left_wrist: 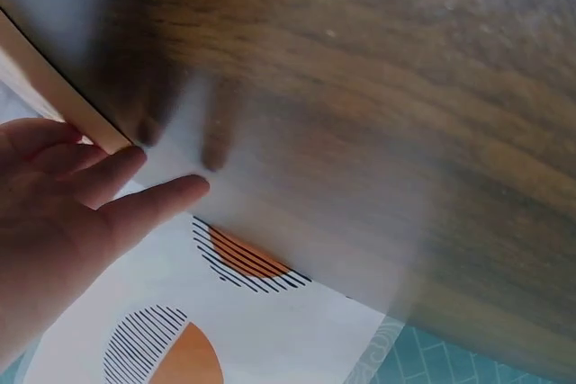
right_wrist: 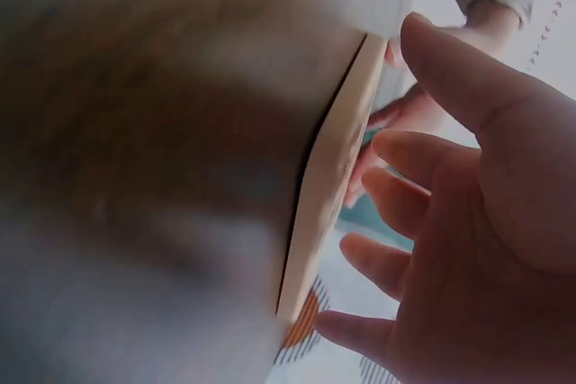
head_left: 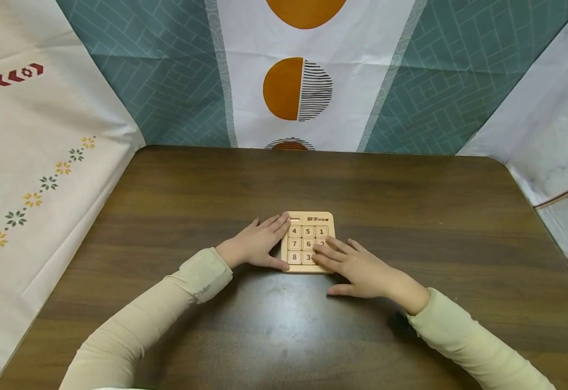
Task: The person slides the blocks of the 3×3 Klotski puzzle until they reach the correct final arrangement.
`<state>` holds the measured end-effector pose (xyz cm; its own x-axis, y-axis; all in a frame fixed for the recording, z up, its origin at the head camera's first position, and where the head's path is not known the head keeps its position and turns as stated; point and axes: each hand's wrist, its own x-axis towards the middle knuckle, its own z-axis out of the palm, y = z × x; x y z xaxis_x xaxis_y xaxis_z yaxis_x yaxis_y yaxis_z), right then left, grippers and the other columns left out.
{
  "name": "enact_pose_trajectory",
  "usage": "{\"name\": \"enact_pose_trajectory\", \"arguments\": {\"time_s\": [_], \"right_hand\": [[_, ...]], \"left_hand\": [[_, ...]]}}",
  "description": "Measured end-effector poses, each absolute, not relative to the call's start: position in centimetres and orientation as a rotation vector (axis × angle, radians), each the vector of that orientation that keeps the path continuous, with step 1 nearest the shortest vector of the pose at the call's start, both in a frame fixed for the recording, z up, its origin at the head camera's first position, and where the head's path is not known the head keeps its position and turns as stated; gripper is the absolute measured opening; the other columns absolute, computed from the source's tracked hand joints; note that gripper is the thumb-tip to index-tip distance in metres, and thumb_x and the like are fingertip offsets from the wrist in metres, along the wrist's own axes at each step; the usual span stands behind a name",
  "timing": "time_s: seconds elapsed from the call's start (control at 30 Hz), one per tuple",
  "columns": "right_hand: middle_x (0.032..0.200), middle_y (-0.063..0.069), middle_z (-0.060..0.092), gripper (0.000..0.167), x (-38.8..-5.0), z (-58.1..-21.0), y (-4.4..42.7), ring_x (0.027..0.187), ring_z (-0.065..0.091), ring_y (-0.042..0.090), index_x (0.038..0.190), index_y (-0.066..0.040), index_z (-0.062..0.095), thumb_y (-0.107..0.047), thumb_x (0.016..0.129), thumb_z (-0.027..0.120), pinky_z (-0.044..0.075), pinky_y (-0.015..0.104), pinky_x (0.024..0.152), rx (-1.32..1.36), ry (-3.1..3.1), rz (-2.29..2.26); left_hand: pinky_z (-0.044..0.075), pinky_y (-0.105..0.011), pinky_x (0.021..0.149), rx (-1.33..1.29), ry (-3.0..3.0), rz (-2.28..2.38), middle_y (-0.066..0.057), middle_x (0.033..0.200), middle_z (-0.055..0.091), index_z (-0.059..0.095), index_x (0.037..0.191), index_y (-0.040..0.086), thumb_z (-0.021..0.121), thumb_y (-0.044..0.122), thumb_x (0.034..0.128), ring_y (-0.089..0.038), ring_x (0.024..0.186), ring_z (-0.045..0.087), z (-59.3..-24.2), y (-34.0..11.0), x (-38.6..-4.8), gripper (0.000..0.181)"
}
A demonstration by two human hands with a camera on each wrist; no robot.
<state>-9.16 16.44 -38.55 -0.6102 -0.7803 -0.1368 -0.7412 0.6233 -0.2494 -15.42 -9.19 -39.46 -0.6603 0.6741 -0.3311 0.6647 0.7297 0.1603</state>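
A light wooden number board (head_left: 309, 269) lies flat on the brown table, with square tiles numbered 4, 5, 1 on top, then 7, 6 and a partly covered 2, then 8 and 3. My left hand (head_left: 258, 242) touches the board's left edge, fingers straight and thumb at the lower left corner; the left wrist view shows that hand (left_wrist: 63, 213) at the board's edge (left_wrist: 67, 96). Over the lower right tiles lie the fingertips of my right hand (head_left: 362, 269), which hide the corner tile. In the right wrist view, the right hand's (right_wrist: 477, 186) fingers are spread beside the board (right_wrist: 328, 177).
The brown table (head_left: 215, 184) extends around the board. Behind it hangs a teal and white patterned cloth (head_left: 245, 81); a white cloth with small flowers (head_left: 30, 135) is at the left, another pale cloth (head_left: 557, 135) at the right.
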Motion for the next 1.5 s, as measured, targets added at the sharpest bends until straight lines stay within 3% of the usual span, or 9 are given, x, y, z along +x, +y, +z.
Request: {"name": "enact_pose_trajectory", "arguments": {"time_s": [0.93,1.5], "right_hand": [[0.146,0.005,0.031,0.069,-9.0,-38.4,18.0,0.135,0.016,0.032,0.141,-0.013,0.035,-0.045,0.085,0.059,0.019,0.061,0.099,-1.201,2.561,-0.255],[0.147,0.006,0.029,0.069,-10.5,-38.9,15.1,0.135,0.018,0.032,0.142,-0.009,0.034,-0.047,0.088,0.053,0.021,0.062,0.098,-1.155,2.667,-0.249]], "left_hand": [[0.024,-0.056,0.1,1.003,2.57,0.043,-0.008,0.152,-0.001,0.013,0.146,0.005,0.055,0.068,0.0739,-0.026,0.137,0.011,-39.4,-9.3,-15.5,0.105],[0.024,-0.056,0.1,0.99,2.549,0.028,-0.008,0.152,-0.001,0.012,0.146,0.006,0.054,0.069,0.074,-0.026,0.137,0.01,-39.3,-8.9,-15.6,0.105]]}}
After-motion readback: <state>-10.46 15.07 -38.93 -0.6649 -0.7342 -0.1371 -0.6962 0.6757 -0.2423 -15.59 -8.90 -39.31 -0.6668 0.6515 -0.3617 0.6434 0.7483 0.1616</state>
